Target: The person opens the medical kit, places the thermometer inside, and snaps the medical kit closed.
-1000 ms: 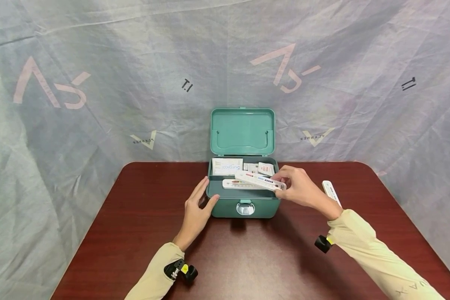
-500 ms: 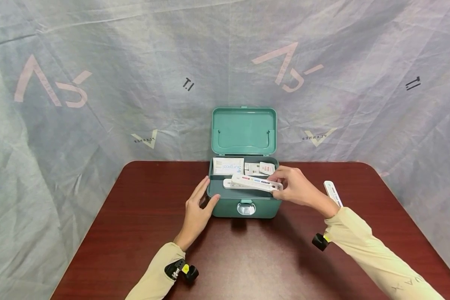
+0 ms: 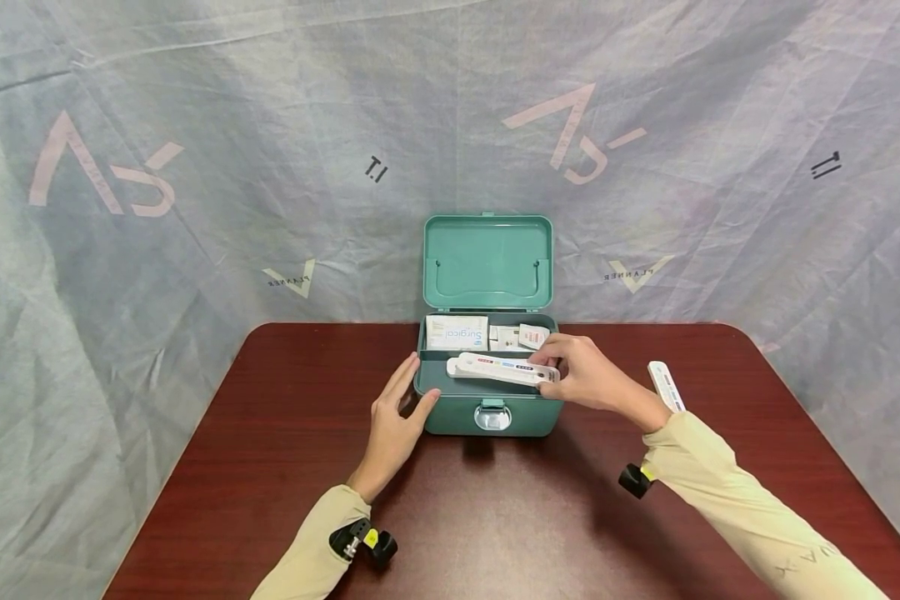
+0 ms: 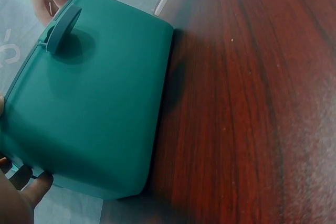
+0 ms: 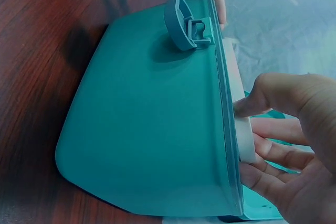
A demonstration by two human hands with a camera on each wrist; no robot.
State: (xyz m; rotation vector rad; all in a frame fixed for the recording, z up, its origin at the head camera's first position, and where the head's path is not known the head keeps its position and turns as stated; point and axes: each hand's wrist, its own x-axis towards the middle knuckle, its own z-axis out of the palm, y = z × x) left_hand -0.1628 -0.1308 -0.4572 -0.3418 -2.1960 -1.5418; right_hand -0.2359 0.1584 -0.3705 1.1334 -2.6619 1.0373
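A teal first-aid-style box (image 3: 450, 417) stands on the table with its lid (image 3: 487, 262) raised. My right hand (image 3: 588, 375) pinches one end of a white thermometer (image 3: 495, 367), a long flat strip with small coloured marks, low over the box's front section. Another white thermometer (image 3: 452, 367) lies beneath it, mostly covered. In the right wrist view, the thumb (image 5: 252, 100) presses the strip's front side and the fingers (image 5: 281, 153) are behind it. My left hand (image 3: 393, 425) rests against the box's left front corner, fingers extended along the side and thumb at the front rim.
Behind the divider sit a white box marked Surgical (image 3: 456, 332) and small white packets (image 3: 532, 336). A third white strip (image 3: 666, 385) lies on the dark red table (image 3: 307, 467) to the right, partly hidden by my sleeve. A grey cloth (image 3: 270, 167) hangs behind.
My right hand has lowered the thermometer and moved it slightly left, so that it now lies nearly in line over the one beneath. The left hand keeps its place at the box.
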